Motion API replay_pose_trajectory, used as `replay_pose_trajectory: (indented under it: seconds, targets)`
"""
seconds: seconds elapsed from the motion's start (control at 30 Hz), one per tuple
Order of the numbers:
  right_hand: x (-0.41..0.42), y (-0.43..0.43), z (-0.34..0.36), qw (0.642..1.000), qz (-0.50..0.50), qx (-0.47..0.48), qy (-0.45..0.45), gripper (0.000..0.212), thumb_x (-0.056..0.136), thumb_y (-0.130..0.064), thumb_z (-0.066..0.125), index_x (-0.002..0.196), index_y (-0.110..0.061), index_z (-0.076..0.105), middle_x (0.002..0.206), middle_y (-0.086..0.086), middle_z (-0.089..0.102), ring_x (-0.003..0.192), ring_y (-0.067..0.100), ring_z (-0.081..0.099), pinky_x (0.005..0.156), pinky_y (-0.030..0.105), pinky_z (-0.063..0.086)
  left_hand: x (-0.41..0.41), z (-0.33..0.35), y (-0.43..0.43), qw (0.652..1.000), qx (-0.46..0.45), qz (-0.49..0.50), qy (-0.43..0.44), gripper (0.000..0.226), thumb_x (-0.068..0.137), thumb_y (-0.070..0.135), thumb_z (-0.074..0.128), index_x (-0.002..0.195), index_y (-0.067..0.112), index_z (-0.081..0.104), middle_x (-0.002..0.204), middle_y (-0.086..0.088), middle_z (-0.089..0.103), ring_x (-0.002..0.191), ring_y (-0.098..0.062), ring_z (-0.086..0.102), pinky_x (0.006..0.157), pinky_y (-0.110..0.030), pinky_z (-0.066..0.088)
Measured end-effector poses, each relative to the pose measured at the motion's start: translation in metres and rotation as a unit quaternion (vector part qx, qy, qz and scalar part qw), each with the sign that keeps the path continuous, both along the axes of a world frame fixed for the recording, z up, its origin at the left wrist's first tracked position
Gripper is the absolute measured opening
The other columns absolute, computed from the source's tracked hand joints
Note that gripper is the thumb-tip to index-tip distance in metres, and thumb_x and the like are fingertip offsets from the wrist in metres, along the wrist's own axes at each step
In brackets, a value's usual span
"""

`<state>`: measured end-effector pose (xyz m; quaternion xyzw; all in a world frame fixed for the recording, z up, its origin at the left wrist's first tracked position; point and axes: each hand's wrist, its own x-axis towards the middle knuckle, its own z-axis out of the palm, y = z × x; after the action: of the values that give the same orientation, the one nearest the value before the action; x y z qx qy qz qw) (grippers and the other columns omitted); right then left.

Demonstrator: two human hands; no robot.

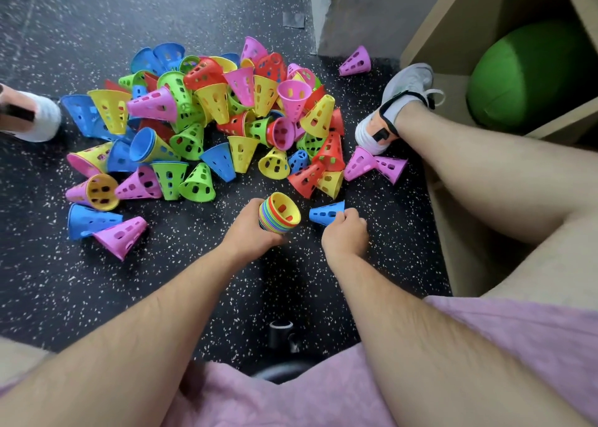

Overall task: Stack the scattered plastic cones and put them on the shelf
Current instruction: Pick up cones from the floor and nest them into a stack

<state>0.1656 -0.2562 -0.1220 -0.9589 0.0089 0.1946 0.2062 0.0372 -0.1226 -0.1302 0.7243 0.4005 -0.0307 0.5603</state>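
Down on the black speckled floor [97, 297], the person's left hand [249, 229] curls around a nested stack of multicoloured perforated plastic cones [280, 214], yellow mouth upward. Just beside it, the right hand [344, 232] pinches a single blue perforated cone [325, 214] lying on its side. A pile of loose cones [210, 119] sprawls beyond; the pale wooden shelf [459, 15] stands at the right.

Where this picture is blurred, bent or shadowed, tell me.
Head view: wide-angle distortion tilts the shelf edges; the shoe at the left edge is smeared; the cone pile is sharp under soft, even light; a dim shadow lies on the floor by the left hand gripping the stack and the right hand pinching the blue cone.
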Motion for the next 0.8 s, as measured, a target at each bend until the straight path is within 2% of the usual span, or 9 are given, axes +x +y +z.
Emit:
replay_pose_trajectory:
  seconds: [0.07,0.17,0.23,0.3,0.47,0.6,0.67,0.73,0.8]
  targets:
    - [-0.004,-0.001,0.003,0.997,0.054,0.014,-0.047,0.027,0.106,-0.029,0.036,0.116,-0.014,0.057,0.118,0.007,0.051,0.108,0.028,0.051,0.090,0.042,0.049,-0.001,-0.001,0.001,1.000,0.000,0.006,0.005,0.065,0.069,0.016,0.090,0.119,0.027,0.050,0.104,0.002,0.065,0.093,-0.015,0.067,0.083,-0.034,0.057]
    - [-0.006,0.000,0.007,0.987,0.102,0.073,-0.097,0.023,0.106,-0.029,0.038,0.110,-0.017,0.057,0.115,0.004,0.045,0.098,0.025,0.050,0.082,0.036,0.047,-0.003,-0.002,0.004,1.000,0.003,0.013,0.015,0.068,0.067,0.019,0.091,0.121,0.024,0.050,0.104,0.000,0.065,0.093,-0.017,0.067,0.084,-0.037,0.058]
    - [-0.006,0.004,0.010,0.981,0.119,0.103,-0.116,0.023,0.106,-0.030,0.039,0.111,-0.018,0.057,0.117,0.005,0.046,0.096,0.025,0.051,0.079,0.035,0.048,-0.005,-0.002,0.006,1.000,0.005,0.024,0.020,0.066,0.068,0.017,0.091,0.120,0.022,0.051,0.103,0.000,0.065,0.093,-0.016,0.066,0.081,-0.034,0.056]
    - [-0.005,0.009,0.013,0.975,0.137,0.114,-0.132,0.025,0.106,-0.031,0.039,0.115,-0.019,0.059,0.117,0.007,0.051,0.101,0.026,0.050,0.082,0.038,0.048,-0.006,-0.002,0.009,0.999,0.005,0.037,0.022,0.063,0.069,0.015,0.089,0.119,0.022,0.051,0.103,0.001,0.065,0.092,-0.014,0.065,0.075,-0.029,0.051]
    - [-0.010,0.029,0.026,0.963,0.199,0.140,-0.118,0.030,0.107,-0.034,0.038,0.122,-0.021,0.060,0.122,0.005,0.060,0.113,0.026,0.047,0.091,0.038,0.044,-0.006,0.002,0.011,0.998,0.007,0.060,0.022,0.065,0.064,0.017,0.087,0.117,0.023,0.052,0.104,-0.001,0.066,0.092,-0.017,0.067,0.086,-0.040,0.057]
    - [-0.019,0.034,0.024,0.924,0.322,0.175,-0.111,0.025,0.104,-0.030,0.046,0.115,-0.017,0.064,0.112,0.004,0.065,0.107,0.027,0.049,0.094,0.041,0.044,-0.003,0.006,0.010,0.997,0.007,0.073,0.003,0.060,0.067,0.009,0.085,0.115,0.021,0.052,0.100,-0.002,0.068,0.086,-0.018,0.067,0.079,-0.036,0.056]
    - [-0.023,0.032,0.020,0.909,0.371,0.181,-0.067,0.025,0.103,-0.034,0.048,0.117,-0.020,0.063,0.113,-0.001,0.065,0.112,0.022,0.048,0.098,0.037,0.042,-0.003,0.007,0.010,0.997,0.005,0.081,-0.005,0.057,0.068,0.009,0.083,0.114,0.021,0.053,0.099,0.000,0.069,0.086,-0.017,0.069,0.078,-0.035,0.056]
    - [-0.021,0.033,0.020,0.917,0.352,0.187,-0.010,0.029,0.102,-0.041,0.046,0.121,-0.024,0.060,0.111,-0.007,0.062,0.113,0.015,0.049,0.095,0.034,0.043,-0.003,0.008,0.011,0.997,0.007,0.082,-0.004,0.056,0.068,0.009,0.083,0.114,0.022,0.054,0.099,0.001,0.069,0.086,-0.016,0.068,0.078,-0.034,0.056]
    - [-0.012,0.037,0.017,0.933,0.300,0.198,-0.021,0.028,0.101,-0.040,0.045,0.118,-0.024,0.060,0.109,-0.005,0.063,0.110,0.016,0.053,0.092,0.036,0.046,-0.002,0.007,0.012,0.997,0.008,0.081,-0.002,0.058,0.066,0.008,0.084,0.114,0.022,0.053,0.099,0.001,0.068,0.087,-0.016,0.068,0.079,-0.034,0.055]
